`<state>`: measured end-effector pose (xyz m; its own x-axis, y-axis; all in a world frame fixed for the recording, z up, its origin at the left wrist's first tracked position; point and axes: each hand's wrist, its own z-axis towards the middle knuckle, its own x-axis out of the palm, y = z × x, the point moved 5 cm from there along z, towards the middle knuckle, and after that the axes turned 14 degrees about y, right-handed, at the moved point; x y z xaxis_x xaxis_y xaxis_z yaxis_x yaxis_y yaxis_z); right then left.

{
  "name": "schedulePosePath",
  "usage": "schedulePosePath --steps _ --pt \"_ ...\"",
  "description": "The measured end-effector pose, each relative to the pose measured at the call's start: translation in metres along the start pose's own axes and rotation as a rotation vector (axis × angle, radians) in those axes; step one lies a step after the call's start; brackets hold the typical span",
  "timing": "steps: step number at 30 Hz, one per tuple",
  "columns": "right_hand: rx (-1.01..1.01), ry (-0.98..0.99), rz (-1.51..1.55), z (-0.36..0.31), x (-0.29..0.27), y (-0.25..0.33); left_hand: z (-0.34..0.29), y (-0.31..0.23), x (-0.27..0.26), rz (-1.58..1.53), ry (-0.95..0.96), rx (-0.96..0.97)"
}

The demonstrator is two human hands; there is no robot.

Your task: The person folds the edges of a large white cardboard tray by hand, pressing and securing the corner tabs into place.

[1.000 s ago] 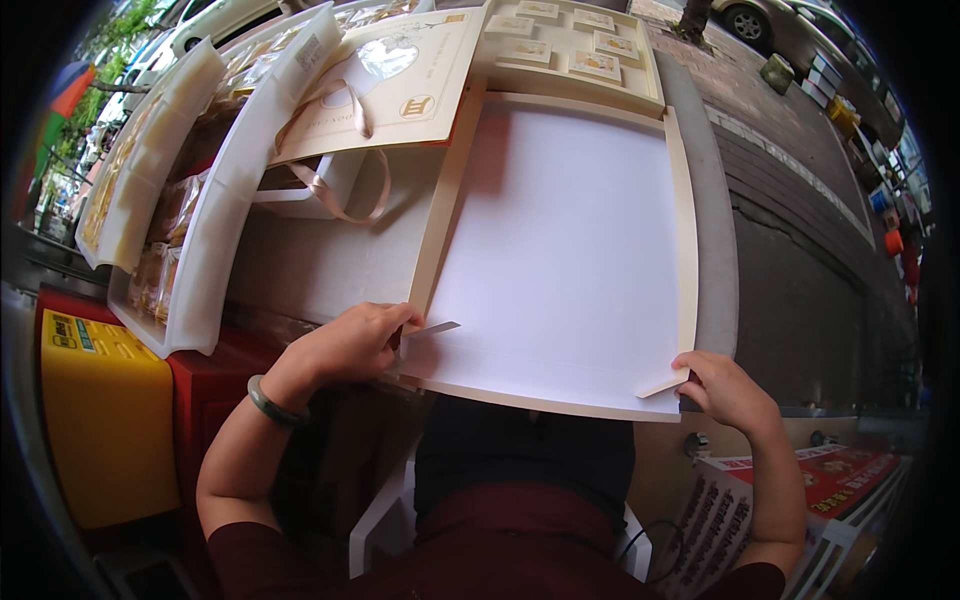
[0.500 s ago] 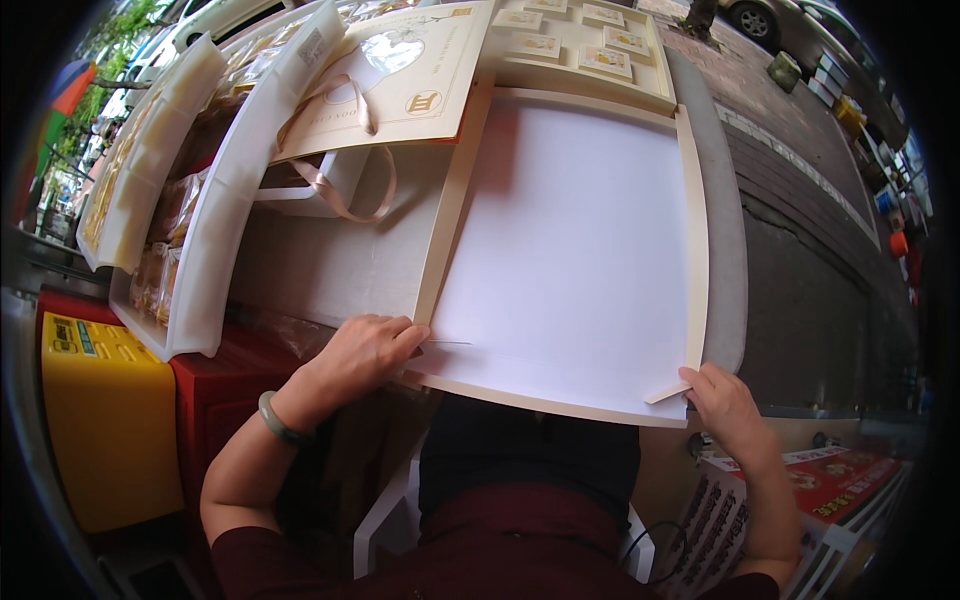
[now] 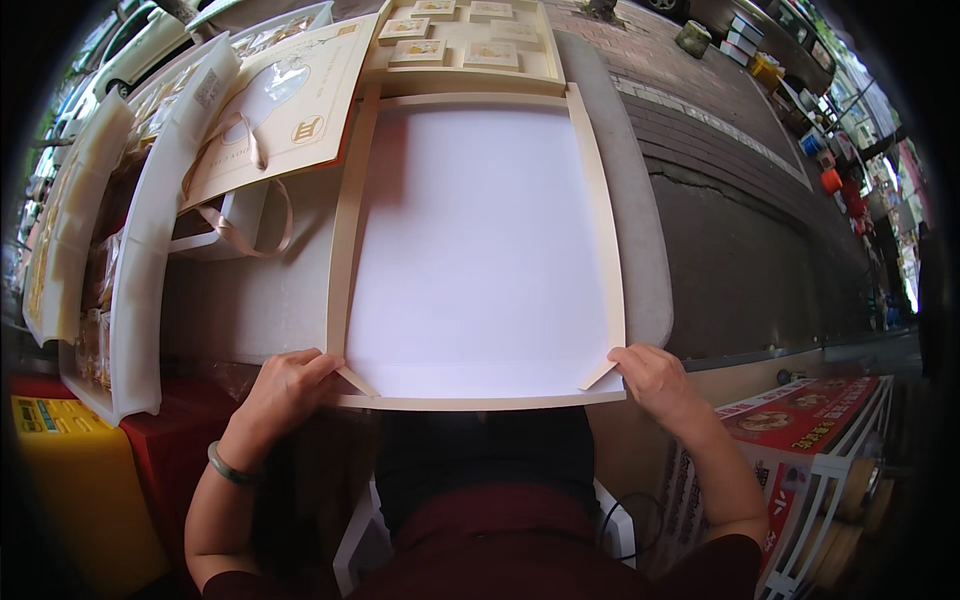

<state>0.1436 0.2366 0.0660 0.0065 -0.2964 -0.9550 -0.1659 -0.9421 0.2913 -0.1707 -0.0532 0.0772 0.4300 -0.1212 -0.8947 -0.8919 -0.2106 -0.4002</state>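
Remotely I view the left hand (image 3: 293,386) and right hand (image 3: 655,380), each pinching a near corner of the white-floored cream tray (image 3: 478,250).

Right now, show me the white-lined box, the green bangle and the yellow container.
White-lined box (image 3: 480,250): head view, middle of its bare inner base.
Green bangle (image 3: 229,470): head view, the visible band.
Yellow container (image 3: 82,492): head view, its side wall.

Left hand (image 3: 292,388) partly hides the open box's (image 3: 480,250) near-left corner. Beige tray (image 3: 545,50) gets cut off up top, its little squares (image 3: 417,52) too tiny to make out.
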Motion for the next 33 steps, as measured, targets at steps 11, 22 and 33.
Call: schedulePosePath --steps 11,22,33 --pt "0.000 0.035 0.044 -0.004 0.004 0.001 0.001 0.009 0.000 -0.176 0.000 -0.076" --pt "0.058 0.268 0.104 -0.003 -0.005 0.007 -0.001 0.007 -0.001 -0.196 -0.035 -0.033" --pt "0.044 0.310 0.194 0.005 -0.018 -0.009 0.003 0.008 0.000 -0.223 0.019 -0.080"
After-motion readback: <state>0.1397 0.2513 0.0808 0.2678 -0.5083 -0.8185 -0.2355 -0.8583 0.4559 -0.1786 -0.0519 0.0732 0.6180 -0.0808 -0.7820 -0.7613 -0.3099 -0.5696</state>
